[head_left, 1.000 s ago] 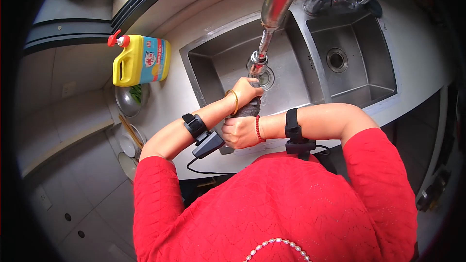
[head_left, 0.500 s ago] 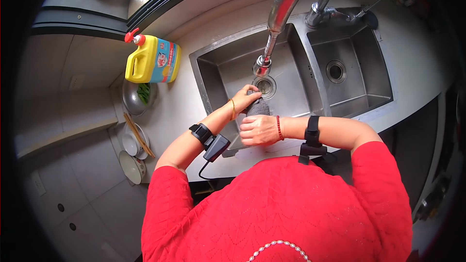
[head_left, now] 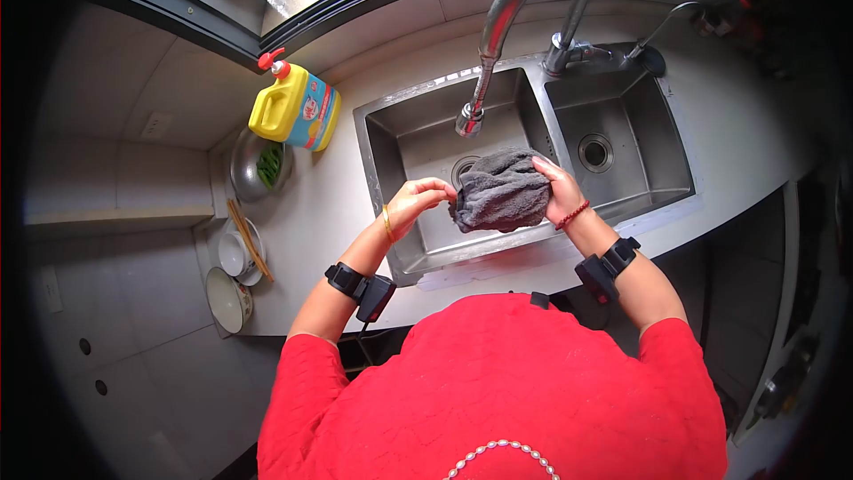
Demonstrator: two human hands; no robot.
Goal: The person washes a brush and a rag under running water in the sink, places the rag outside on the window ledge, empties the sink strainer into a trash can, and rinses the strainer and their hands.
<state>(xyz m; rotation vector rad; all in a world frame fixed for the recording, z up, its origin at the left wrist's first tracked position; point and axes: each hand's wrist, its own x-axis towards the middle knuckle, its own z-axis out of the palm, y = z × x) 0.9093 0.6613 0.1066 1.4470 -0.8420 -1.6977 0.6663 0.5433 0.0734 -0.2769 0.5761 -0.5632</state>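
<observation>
A crumpled dark grey cloth [head_left: 504, 191] is stretched between my two hands, above the front part of the large sink basin [head_left: 426, 222]. My left hand [head_left: 419, 202] pinches its left edge between thumb and fingers. On the other side, my right hand [head_left: 560, 188] grips the cloth's right end, with the fingers partly hidden behind it. The faucet spout [head_left: 469, 120] hangs just above and behind the cloth, and no water shows coming from it. Part of the drain [head_left: 464, 169] is covered by the cloth.
A yellow jug with a red pump [head_left: 298, 107] stands left of the sink. Beside it are a metal bowl with green vegetables [head_left: 258, 164], white bowls [head_left: 234, 253] with chopsticks [head_left: 250, 240] across them, and a patterned bowl [head_left: 228, 300]. The smaller basin [head_left: 635, 147] lies to the right.
My hands have moved apart, the right one swinging outward to the right. The cloth, bunched between them before, is now spread wider and raised. The view has shifted slightly.
</observation>
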